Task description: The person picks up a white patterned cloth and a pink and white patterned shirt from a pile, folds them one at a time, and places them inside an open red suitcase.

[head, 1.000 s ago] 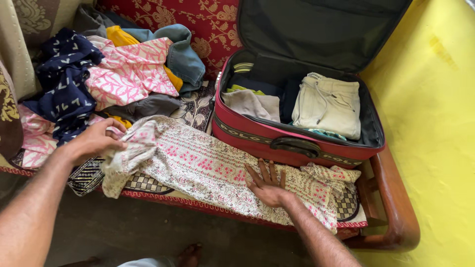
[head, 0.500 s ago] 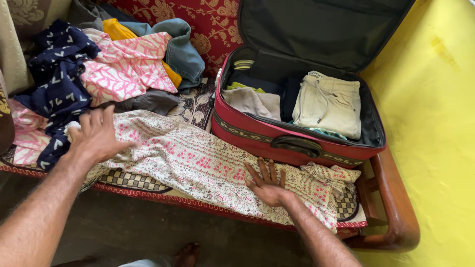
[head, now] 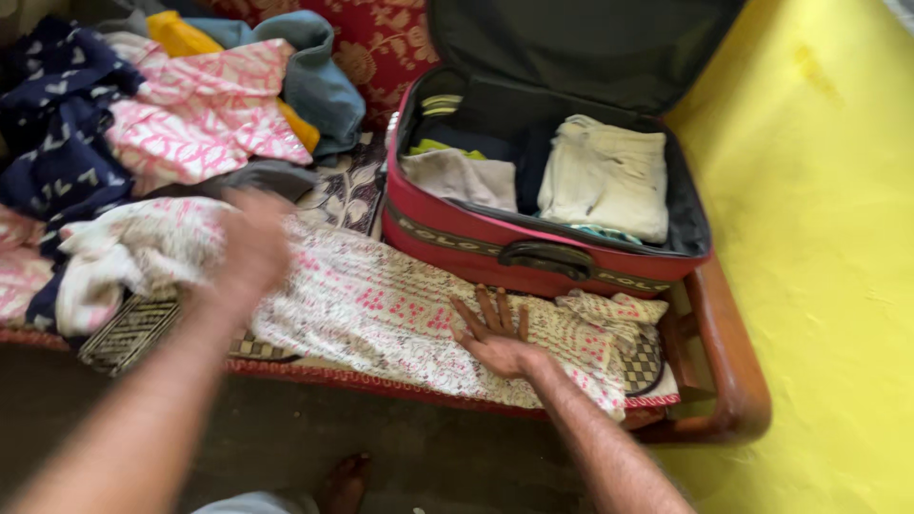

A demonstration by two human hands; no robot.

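Note:
A white garment with small pink print [head: 381, 305] lies spread along the front of a bed. My right hand [head: 495, 333] presses flat on it, fingers apart, just in front of the red suitcase [head: 533, 249]. My left hand [head: 249, 246] is blurred with motion over the garment's left part, near its bunched end [head: 124, 252]; its fingers cannot be made out. The suitcase stands open, with folded pale clothes [head: 609, 176] inside.
A heap of clothes [head: 190, 124], pink-white, navy, blue and orange, lies at the back left. The wooden bed frame [head: 738, 381] curves around the right end. A yellow wall [head: 828, 238] stands at the right. A bare foot [head: 343, 481] shows on the dark floor.
My left hand has swept rightward across the printed garment, away from its left end. My right hand stayed pressed on the cloth. The view shifted slightly.

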